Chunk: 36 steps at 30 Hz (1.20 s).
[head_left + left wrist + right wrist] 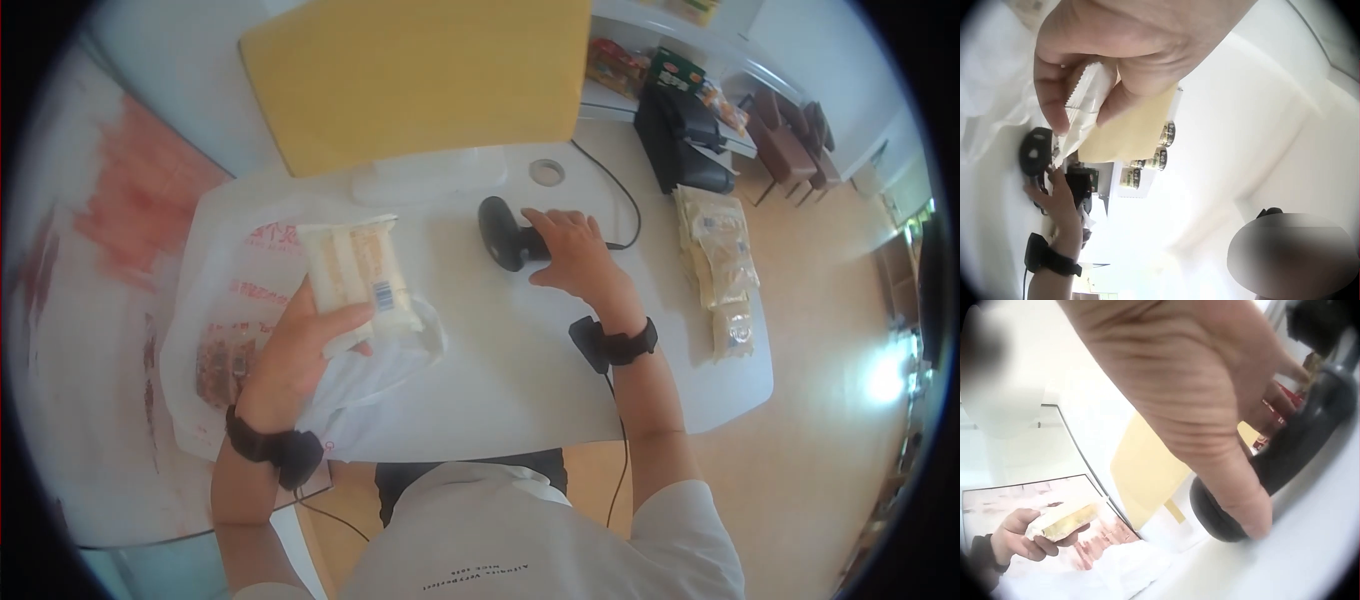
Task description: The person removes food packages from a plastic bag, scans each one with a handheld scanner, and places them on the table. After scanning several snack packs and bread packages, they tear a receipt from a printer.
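My left hand holds up a plastic food packet, thumb across its front and fingers behind. The packet is cream-coloured, with pale bread-like pieces inside and a barcode towards its lower right. In the left wrist view, the packet's crimped edge shows between thumb and fingers. My right hand is at a black barcode scanner lying on the table. Its thumb reaches past the near side of the handle, and the other fingers extend over the far side.
A white plastic bag with red print lies at the left of the white table. Several similar packets line the right edge. Behind stand a yellow panel, a tape roll and a black machine. The scanner's cable runs backwards.
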Available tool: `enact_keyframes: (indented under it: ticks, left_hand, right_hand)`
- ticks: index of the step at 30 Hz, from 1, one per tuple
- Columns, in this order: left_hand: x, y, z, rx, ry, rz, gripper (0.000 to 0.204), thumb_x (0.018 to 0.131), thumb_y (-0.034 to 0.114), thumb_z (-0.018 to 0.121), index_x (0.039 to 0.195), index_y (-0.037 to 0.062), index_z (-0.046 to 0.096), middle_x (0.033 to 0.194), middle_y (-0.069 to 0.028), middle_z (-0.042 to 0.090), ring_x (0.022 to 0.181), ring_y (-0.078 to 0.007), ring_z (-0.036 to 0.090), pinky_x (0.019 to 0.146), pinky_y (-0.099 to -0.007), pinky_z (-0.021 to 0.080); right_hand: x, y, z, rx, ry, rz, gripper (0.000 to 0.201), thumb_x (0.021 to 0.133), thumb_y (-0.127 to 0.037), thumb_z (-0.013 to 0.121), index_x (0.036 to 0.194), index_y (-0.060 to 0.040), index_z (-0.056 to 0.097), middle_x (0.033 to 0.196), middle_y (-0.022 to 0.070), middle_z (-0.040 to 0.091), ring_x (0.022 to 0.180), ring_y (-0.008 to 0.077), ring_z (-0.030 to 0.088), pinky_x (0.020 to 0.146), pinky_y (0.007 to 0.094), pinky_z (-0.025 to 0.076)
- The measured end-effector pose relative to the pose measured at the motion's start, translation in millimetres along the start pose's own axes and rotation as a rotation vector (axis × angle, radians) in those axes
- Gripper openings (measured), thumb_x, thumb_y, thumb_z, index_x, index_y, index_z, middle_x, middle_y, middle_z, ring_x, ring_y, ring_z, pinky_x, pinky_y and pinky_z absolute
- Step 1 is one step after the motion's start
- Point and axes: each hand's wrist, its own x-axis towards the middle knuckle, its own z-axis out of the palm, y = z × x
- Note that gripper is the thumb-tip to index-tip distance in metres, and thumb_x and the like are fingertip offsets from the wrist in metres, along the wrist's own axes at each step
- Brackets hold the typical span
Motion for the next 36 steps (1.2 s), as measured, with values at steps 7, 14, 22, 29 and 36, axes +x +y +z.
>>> enact_keyframes:
  ticks: [7,14,22,29,36]
  left_hand:
    - [23.8,-2.8,-11.1,0.083,0.001,0.021,0.054,0.079,0.002,0.065,0.130,0.0034,0.044,0.109,-0.0065,0.059,0.093,-0.0163,0.058,0.065,-0.0305,0.050]
    - [58.2,1.5,-9.4,0.121,0.005,0.014,0.044,0.088,0.012,0.057,0.130,0.0038,0.045,0.111,-0.0073,0.060,0.093,-0.0146,0.058,0.067,-0.0308,0.050]
    - [80.3,-0.5,6.3,0.251,0.104,0.067,0.045,0.098,0.035,0.044,0.132,0.0055,0.044,0.117,-0.0074,0.059,0.099,-0.0157,0.059,0.072,-0.0316,0.051]
    - [83.3,-5.9,16.4,0.359,0.160,0.118,0.048,0.098,0.039,0.043,0.133,0.0058,0.043,0.117,-0.0088,0.060,0.101,-0.0163,0.061,0.070,-0.0312,0.053]
    - [81.7,-6.5,16.6,0.371,0.141,0.096,0.052,0.097,0.043,0.043,0.136,0.0073,0.041,0.120,-0.0092,0.058,0.103,-0.0174,0.061,0.070,-0.0314,0.053]
  right_hand:
    - [9.9,7.0,23.3,0.195,0.158,-0.026,0.050,0.063,-0.009,0.071,0.113,-0.0102,0.063,0.088,0.0141,0.065,0.091,0.0333,0.060,0.087,0.0433,0.045]
    - [-2.0,-10.8,-22.6,0.634,0.156,0.055,0.036,0.066,-0.011,0.072,0.101,-0.0078,0.065,0.081,0.0149,0.067,0.076,0.0323,0.063,0.072,0.0366,0.050]
    - [-15.3,-35.6,-36.3,0.618,0.200,-0.236,0.025,0.067,-0.011,0.076,0.088,-0.0066,0.064,0.071,0.0126,0.063,0.065,0.0327,0.060,0.061,0.0343,0.048]
    - [-17.5,-47.7,-30.2,0.507,0.256,-0.229,0.022,0.067,-0.013,0.076,0.083,-0.0073,0.063,0.066,0.0097,0.062,0.061,0.0304,0.060,0.057,0.0355,0.047]
    - [-18.9,-51.5,-28.0,0.432,0.265,-0.249,0.020,0.066,-0.013,0.075,0.081,-0.0084,0.063,0.065,0.0079,0.062,0.059,0.0296,0.060,0.054,0.0360,0.046]
